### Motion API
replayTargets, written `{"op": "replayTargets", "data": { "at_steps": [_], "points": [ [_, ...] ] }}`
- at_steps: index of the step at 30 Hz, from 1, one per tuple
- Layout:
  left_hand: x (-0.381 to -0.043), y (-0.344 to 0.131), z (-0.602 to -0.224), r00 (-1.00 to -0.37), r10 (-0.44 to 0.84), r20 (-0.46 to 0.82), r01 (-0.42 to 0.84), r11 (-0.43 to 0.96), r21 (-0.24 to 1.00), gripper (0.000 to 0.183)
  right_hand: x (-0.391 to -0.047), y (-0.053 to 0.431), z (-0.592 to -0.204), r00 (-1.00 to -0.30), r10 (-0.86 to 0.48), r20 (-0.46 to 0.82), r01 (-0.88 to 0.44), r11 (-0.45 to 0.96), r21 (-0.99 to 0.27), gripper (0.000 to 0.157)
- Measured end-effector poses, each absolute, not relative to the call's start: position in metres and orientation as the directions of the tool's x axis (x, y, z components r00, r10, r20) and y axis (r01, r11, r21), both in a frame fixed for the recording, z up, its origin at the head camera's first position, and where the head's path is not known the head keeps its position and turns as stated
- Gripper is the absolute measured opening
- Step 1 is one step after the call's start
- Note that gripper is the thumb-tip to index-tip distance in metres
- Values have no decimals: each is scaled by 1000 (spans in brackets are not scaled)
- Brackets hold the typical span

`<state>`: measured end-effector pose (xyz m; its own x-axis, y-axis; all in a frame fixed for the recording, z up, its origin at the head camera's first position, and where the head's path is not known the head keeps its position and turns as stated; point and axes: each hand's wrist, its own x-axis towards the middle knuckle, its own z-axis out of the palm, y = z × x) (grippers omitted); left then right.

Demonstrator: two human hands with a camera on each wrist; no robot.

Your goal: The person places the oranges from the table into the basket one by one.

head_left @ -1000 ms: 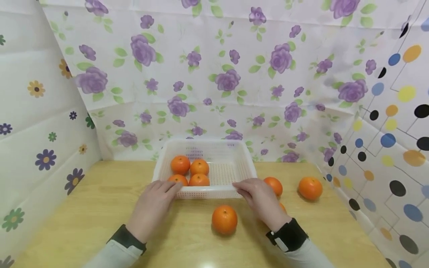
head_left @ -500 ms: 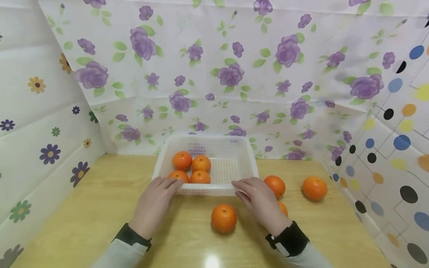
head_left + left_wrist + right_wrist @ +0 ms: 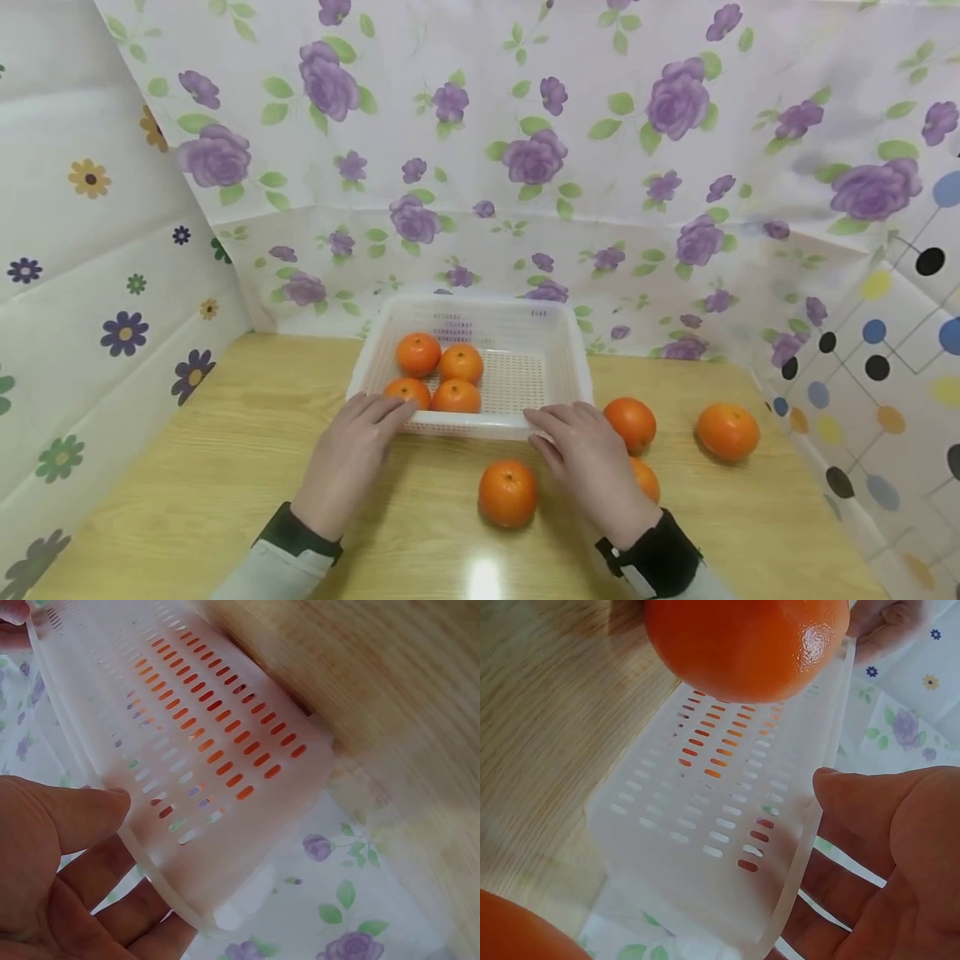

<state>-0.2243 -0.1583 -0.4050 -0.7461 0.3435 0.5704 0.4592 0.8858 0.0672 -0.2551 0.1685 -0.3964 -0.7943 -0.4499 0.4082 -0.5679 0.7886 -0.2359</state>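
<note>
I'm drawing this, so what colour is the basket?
The plastic basket is white, a bit see-through; the head view shows it best.

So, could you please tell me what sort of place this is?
Probably a makeshift booth, perhaps for recording; the wider room is out of view. A pale wood-grained tabletop is walled in by a white sheet with purple flowers behind and a white sheet with coloured dots at the right.

Over 1.0 s, the head view has shifted: white basket [image 3: 468,423] and rightmost orange [image 3: 727,432] farther right in frame; polka-dot sheet [image 3: 862,392] less visible; partly hidden orange [image 3: 647,479] beside the right hand [image 3: 588,467] more exposed.
</note>
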Motion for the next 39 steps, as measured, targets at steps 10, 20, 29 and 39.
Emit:
{"op": "replayTargets", "data": {
  "at_steps": [10, 20, 29, 39],
  "points": [
    [-220, -153, -400, -820, 295, 491, 412, 899, 148, 61, -251, 173, -402, -766, -455, 454, -593, 772, -228, 40],
    [-221, -149, -402, -790, 312, 528, 434, 893, 122, 57, -255, 169, -394, -776, -436, 457, -581, 776, -246, 37],
    [-223, -160, -393, -776, 350, 525, 453, 888, 77, 53, -246, 157, -398, -782, -411, 469, -572, 772, -277, 36],
    [-222, -155, -395, -787, 345, 512, 452, 887, 97, 59, -237, 162, -397, -703, -459, 544, -647, 730, -219, 39]
  ]
}}
